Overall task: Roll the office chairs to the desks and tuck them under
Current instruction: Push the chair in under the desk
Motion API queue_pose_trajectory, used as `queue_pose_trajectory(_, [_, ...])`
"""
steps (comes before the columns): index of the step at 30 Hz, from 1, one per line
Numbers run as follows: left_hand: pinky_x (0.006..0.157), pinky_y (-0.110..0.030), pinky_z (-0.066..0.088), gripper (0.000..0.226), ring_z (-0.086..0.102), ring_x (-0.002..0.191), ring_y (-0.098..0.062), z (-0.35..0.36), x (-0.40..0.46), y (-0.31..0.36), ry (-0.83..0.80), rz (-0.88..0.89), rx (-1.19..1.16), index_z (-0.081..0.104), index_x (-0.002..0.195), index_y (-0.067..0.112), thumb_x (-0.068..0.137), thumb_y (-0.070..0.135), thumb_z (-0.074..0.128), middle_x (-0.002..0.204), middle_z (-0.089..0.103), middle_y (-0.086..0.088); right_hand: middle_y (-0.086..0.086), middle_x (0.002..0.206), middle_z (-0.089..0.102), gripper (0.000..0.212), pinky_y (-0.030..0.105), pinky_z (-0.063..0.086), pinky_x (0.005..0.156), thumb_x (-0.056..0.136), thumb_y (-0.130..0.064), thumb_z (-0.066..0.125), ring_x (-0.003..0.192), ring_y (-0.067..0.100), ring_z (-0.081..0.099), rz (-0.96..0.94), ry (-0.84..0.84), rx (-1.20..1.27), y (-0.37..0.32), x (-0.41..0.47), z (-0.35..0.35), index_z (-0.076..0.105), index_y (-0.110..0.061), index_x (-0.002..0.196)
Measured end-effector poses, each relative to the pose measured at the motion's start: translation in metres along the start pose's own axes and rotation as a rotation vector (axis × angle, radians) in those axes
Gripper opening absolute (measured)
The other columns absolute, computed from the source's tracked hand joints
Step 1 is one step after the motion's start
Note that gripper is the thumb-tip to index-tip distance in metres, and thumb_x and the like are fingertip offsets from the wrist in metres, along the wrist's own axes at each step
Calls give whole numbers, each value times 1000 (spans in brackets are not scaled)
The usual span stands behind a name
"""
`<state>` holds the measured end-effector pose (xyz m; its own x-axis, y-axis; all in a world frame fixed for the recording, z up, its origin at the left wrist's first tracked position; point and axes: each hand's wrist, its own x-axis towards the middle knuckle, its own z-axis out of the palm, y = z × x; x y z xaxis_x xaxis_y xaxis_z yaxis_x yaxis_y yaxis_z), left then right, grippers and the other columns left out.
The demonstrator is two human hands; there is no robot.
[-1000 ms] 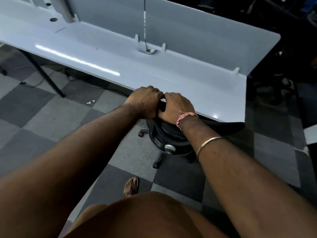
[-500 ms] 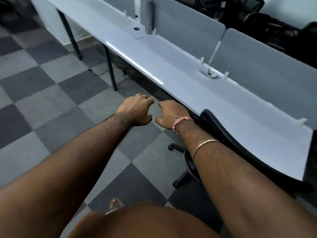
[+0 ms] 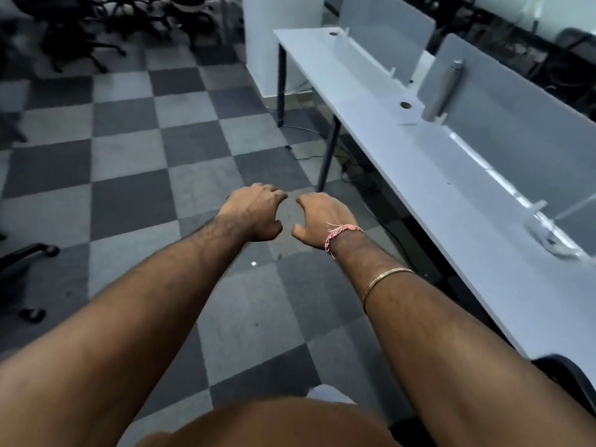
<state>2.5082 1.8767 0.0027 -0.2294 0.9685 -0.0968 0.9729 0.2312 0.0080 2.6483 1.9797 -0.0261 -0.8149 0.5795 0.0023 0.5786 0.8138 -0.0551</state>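
Fingers of the left hand and of the right hand hang loosely curled, holding nothing, side by side above the checkered carpet floor. To the right of the fingers runs the white bench with its grey divider panels. Behind the right forearm, one black office chair sits pushed in at the bench edge, so that one looks done. More chairs stand well beyond the fingers, far left, apparently still to be rolled over and tucked.
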Motion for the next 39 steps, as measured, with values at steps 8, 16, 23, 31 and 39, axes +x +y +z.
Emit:
queue_pose_trajectory(8, [82, -45, 59, 38, 62, 111, -23, 14, 82, -112, -68, -219, 61, 64, 120, 21, 84, 35, 62, 119, 66, 2, 4, 120, 64, 45, 36, 48, 91, 83, -41, 55, 113, 24, 57, -231, -22, -22, -32, 164, 21, 59, -15, 119])
queue_pose_trajectory(16, [88, -42, 53, 39, 63, 114, -25, -5, 194, -205, -49, -381, 73, 64, 122, 21, 85, 34, 62, 122, 66, 0, 4, 121, 64, 44, 35, 47, 92, 86, -40, 56, 114, 23, 58, -426, -11, -42, -32, 337, 8, 59, -15, 123])
queue_pose_trajectory(23, [90, -41, 52, 37, 64, 112, -24, -21, 268, -290, -26, -490, 39, 65, 120, 24, 86, 38, 64, 120, 68, 1, 4, 117, 67, 40, 36, 49, 88, 85, -42, 56, 110, 25, 60, -506, -10, -17, -57, 468, 6, 63, -18, 117])
queue_pose_trajectory(31, [87, -41, 51, 32, 64, 108, -25, 4, 352, -435, -73, -553, 3, 68, 115, 23, 87, 38, 64, 114, 69, 0, 3, 117, 68, 41, 39, 55, 87, 84, -41, 55, 108, 25, 62, -521, -83, -12, -116, 629, 44, 64, -18, 118])
queue_pose_trajectory(39, [84, -42, 51, 33, 64, 110, -28, -27, 435, -596, -106, -543, 10, 66, 119, 20, 89, 34, 60, 119, 68, -3, 4, 116, 67, 40, 40, 55, 86, 86, -41, 56, 109, 26, 62, -447, -83, -9, -172, 796, 28, 63, -17, 118])
